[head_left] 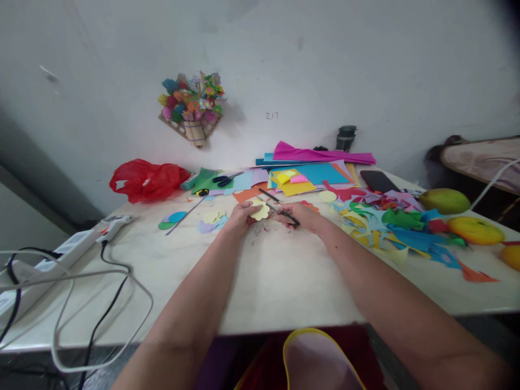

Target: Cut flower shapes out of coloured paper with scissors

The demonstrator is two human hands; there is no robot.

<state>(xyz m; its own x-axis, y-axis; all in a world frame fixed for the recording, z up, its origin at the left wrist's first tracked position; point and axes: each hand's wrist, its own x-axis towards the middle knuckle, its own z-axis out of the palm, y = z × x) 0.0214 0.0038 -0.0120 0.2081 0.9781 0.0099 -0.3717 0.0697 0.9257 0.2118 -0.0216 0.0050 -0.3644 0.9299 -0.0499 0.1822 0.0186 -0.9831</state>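
Observation:
My left hand (pixel 240 215) pinches a pale yellow flower-shaped paper cutout (pixel 260 210) just above the white table (pixel 276 276). My right hand (pixel 303 215) grips black scissors (pixel 277 207), whose blades point up and left and meet the edge of the cutout. Tiny paper snippets lie on the table under both hands.
Coloured paper sheets (pixel 309 170) and cut scraps (pixel 390 225) cover the back and right. A second pair of scissors (pixel 225 179), a red plastic bag (pixel 144 180), a phone (pixel 378 181), mangoes (pixel 444 200) and a power strip (pixel 60 254) with cables also lie here.

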